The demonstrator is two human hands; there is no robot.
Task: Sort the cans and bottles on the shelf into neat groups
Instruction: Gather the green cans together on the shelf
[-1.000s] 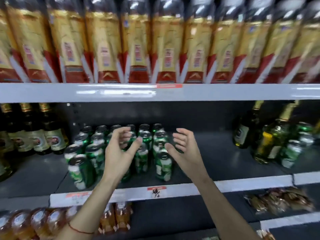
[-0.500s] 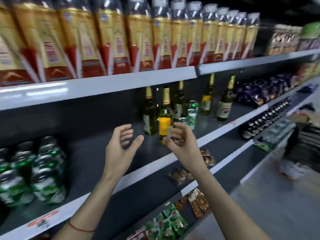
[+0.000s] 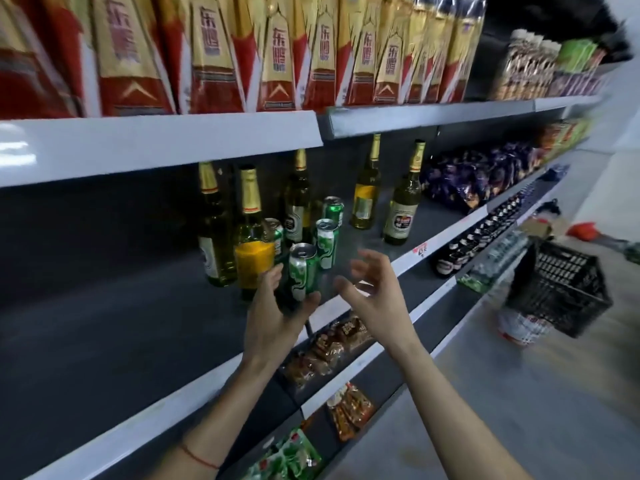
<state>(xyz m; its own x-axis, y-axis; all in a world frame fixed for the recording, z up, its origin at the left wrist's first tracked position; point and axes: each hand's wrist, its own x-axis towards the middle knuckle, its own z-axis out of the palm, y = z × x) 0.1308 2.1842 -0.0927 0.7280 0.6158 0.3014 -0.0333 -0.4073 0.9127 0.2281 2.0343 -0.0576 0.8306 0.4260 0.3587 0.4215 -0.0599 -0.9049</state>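
Head view: your left hand and right hand, both spread and holding nothing, flank the nearest green can on the shelf; likely light, smooth, dentable, so take it mid-body.

Cans: glossy green-printed metal, bare silvery tops. Bottles beside the cans: shiny green glass, gold foil necks, paper labels. Shelf under them: matt dark deck, smooth pale front strip. Crate right of shelf: black plastic lattice.
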